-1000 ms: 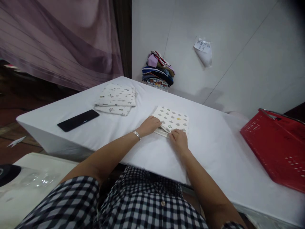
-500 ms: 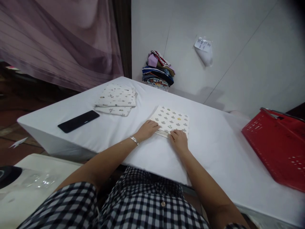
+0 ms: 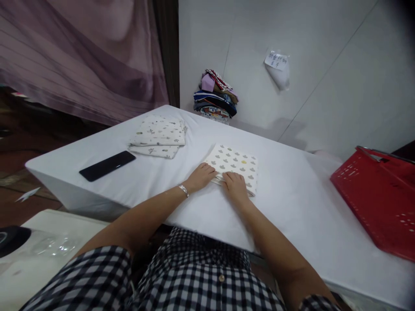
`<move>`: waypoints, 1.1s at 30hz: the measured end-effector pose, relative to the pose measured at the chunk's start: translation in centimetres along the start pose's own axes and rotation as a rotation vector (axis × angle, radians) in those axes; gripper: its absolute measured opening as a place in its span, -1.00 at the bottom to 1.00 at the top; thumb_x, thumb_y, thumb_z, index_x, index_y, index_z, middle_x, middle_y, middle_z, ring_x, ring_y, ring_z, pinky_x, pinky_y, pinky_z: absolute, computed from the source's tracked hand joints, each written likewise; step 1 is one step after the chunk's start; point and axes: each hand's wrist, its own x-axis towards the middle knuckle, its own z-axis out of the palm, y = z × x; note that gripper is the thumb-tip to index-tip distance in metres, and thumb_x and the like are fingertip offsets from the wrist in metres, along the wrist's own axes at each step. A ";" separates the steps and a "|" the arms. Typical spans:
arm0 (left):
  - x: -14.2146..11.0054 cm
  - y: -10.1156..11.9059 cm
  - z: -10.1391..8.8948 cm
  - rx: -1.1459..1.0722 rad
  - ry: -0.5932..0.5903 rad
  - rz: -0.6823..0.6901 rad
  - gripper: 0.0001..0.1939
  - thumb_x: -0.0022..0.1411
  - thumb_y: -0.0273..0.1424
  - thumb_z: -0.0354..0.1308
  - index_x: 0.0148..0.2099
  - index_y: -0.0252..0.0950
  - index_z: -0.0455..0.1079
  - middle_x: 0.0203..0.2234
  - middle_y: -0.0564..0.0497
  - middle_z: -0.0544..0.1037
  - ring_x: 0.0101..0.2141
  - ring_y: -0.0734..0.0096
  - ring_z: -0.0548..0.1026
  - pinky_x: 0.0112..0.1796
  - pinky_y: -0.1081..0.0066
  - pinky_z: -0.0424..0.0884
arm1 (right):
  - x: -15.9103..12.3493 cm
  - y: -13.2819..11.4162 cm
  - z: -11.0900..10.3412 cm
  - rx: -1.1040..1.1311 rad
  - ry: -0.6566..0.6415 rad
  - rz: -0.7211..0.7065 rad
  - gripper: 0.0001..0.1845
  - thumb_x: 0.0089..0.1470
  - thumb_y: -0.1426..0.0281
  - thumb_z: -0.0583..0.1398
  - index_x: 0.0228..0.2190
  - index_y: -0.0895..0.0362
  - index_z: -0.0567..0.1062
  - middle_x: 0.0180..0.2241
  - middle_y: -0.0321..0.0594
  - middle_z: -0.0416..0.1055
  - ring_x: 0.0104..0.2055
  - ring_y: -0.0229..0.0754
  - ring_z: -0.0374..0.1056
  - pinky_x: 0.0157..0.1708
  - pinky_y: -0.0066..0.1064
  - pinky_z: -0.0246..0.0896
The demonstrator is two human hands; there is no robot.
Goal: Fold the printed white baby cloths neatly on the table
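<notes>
A folded cream cloth [image 3: 236, 160] printed with small grey shapes and a few yellow and green ones lies on the white-covered table [image 3: 288, 207] in front of me. At its near left corner, my left hand [image 3: 201, 176], a silver bracelet at the wrist, has its fingers closed on the layered edge. My right hand [image 3: 235, 186] grips the same near edge just to the right, its fingers bent over the top layer. The thumbs are mostly hidden. The two hands are close together, a short stretch of folded edge showing between them.
Left on the table are another folded printed cloth [image 3: 158, 131] and a black phone-like slab [image 3: 107, 166]. A red basket [image 3: 376, 203] stands at the right. Behind the table, a pile of folded clothes [image 3: 215, 97] rests by the wall. A purple curtain [image 3: 97, 56] hangs at left.
My right hand has slid left along the cloth's near edge toward my left hand, uncovering the near right corner. My left hand stays almost where it was.
</notes>
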 end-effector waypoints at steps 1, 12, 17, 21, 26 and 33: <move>0.0 -0.1 0.0 0.009 0.001 0.003 -0.79 0.32 -0.49 -0.03 -0.09 -0.30 0.40 -0.31 -0.02 0.50 -0.24 0.36 0.40 -0.08 0.30 0.23 | 0.2 -0.2 0.2 0.003 -0.010 -0.002 -0.72 0.24 0.36 0.05 -0.06 0.12 0.42 -0.10 -0.07 0.41 -0.09 -0.07 0.22 -0.13 -0.27 -0.01; -0.3 -2.4 -0.6 0.021 -0.013 -0.019 -0.76 0.32 -0.52 -0.08 -0.11 -0.26 0.39 -0.28 -0.02 0.55 -0.16 0.35 0.43 0.01 0.22 0.19 | 0.1 -0.2 1.4 0.099 0.038 0.042 -0.70 0.27 0.33 0.01 -0.10 0.10 0.47 -0.13 -0.13 0.43 -0.10 -0.11 0.22 -0.16 -0.30 0.03; -0.6 -3.2 -0.8 -0.035 -0.039 -0.002 -0.70 0.31 -0.55 -0.09 -0.05 -0.19 0.38 -0.14 0.00 0.54 -0.03 0.36 0.39 0.05 0.20 0.18 | 0.1 -0.4 1.4 0.125 0.051 0.060 -0.69 0.27 0.32 -0.01 -0.11 0.07 0.48 -0.14 -0.14 0.44 -0.11 -0.12 0.23 -0.16 -0.31 0.04; -1.2 -3.4 0.2 -0.070 -0.006 -0.038 -0.69 0.29 -0.57 -0.06 -0.05 -0.18 0.41 -0.08 0.02 0.53 0.00 0.37 0.38 0.05 0.22 0.21 | 0.2 -0.4 1.5 0.112 0.047 0.044 -0.68 0.28 0.33 -0.02 -0.10 0.08 0.48 -0.14 -0.12 0.44 -0.11 -0.12 0.22 -0.15 -0.30 0.03; -1.9 -2.9 0.7 -0.133 -0.028 -0.114 -0.69 0.27 -0.58 -0.05 -0.06 -0.22 0.43 -0.10 -0.02 0.55 -0.01 0.34 0.40 0.00 0.24 0.27 | 0.2 -0.5 1.7 0.088 0.039 0.028 -0.69 0.28 0.34 -0.01 -0.11 0.09 0.48 -0.14 -0.12 0.44 -0.10 -0.11 0.21 -0.14 -0.29 0.01; -1.7 -2.9 0.0 -0.325 -0.023 -0.254 -0.69 0.22 -0.56 -0.02 -0.04 -0.24 0.40 -0.10 -0.01 0.53 0.00 0.34 0.41 0.00 0.26 0.31 | 0.4 -0.7 1.3 0.060 0.002 0.037 -0.75 0.24 0.34 0.05 -0.13 0.10 0.47 -0.14 -0.13 0.43 -0.11 -0.10 0.22 -0.17 -0.28 0.02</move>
